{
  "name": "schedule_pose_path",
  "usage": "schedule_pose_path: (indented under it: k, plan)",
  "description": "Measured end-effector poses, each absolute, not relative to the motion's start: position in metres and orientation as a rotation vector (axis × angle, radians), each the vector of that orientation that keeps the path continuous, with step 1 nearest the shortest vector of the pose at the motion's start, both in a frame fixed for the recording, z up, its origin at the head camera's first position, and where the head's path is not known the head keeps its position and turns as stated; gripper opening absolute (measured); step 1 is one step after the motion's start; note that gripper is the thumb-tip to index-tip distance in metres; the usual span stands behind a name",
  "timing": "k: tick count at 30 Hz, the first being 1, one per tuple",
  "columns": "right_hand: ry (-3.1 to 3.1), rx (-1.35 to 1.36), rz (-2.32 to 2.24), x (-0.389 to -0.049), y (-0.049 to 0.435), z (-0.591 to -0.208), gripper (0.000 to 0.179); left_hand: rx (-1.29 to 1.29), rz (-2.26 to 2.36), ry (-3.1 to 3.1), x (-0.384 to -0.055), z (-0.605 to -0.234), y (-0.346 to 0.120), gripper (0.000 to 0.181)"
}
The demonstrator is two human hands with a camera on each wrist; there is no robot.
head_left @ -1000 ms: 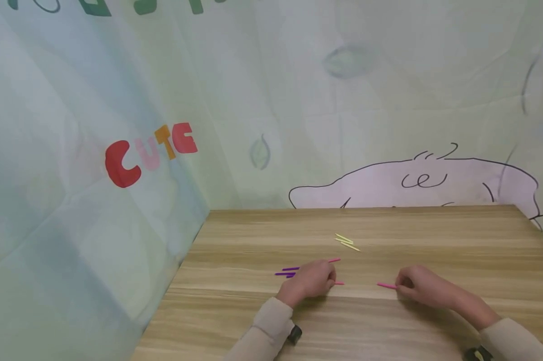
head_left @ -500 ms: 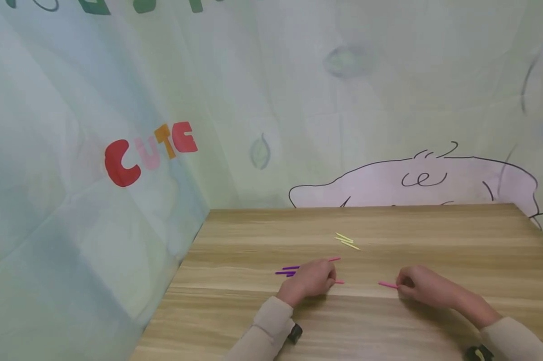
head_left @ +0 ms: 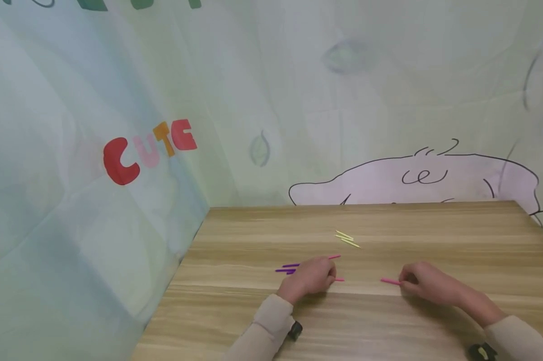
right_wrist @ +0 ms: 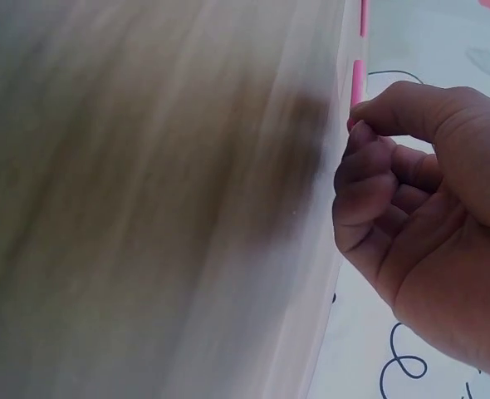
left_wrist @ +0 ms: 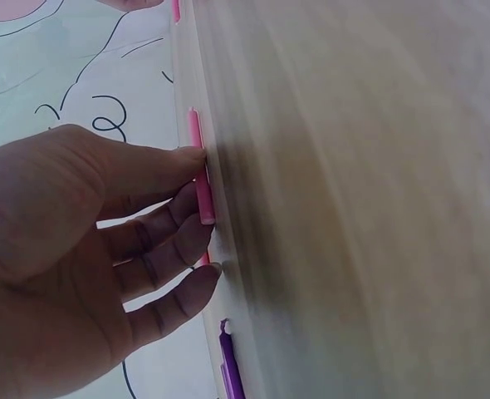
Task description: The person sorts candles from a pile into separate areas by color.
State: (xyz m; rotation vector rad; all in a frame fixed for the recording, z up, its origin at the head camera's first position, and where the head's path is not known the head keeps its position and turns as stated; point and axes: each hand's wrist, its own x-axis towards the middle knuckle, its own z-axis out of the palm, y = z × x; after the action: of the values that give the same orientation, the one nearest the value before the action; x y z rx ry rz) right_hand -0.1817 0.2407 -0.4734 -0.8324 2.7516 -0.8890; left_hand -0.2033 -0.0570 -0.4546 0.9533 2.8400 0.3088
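In the head view my left hand (head_left: 311, 276) is low over the table, left of centre. Its thumb and fingers pinch a thin pink candle (left_wrist: 202, 179), shown upright along the fingertips in the left wrist view. Past that hand lies another pink candle (head_left: 334, 257), partly hidden by it. Several purple candles (head_left: 286, 271) lie under its left side, one with a curled wick showing in the left wrist view. To the right, my right hand (head_left: 429, 283) pinches one end of a third pink candle (head_left: 390, 281), which points left toward the other hand.
Several pale yellow candles (head_left: 347, 239) lie together farther back on the wood-grain table (head_left: 235, 321). A printed cloth backdrop (head_left: 235, 90) hangs behind the table's far edge and along its left side.
My right hand has shifted slightly right with its pink candle. The left hand keeps its place and grip, and the loose candles lie as before. The head view has tilted a little.
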Motion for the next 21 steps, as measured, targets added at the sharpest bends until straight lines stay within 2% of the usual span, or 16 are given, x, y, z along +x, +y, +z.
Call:
schedule_pose_path:
  k: [21]
  plan:
    - [2.77, -0.883, -0.905, -0.1798, 0.2493, -0.4753, 0.007, 0.923, 0.303, 2.84, -0.2059, -0.4577, -0.0559, 0.014]
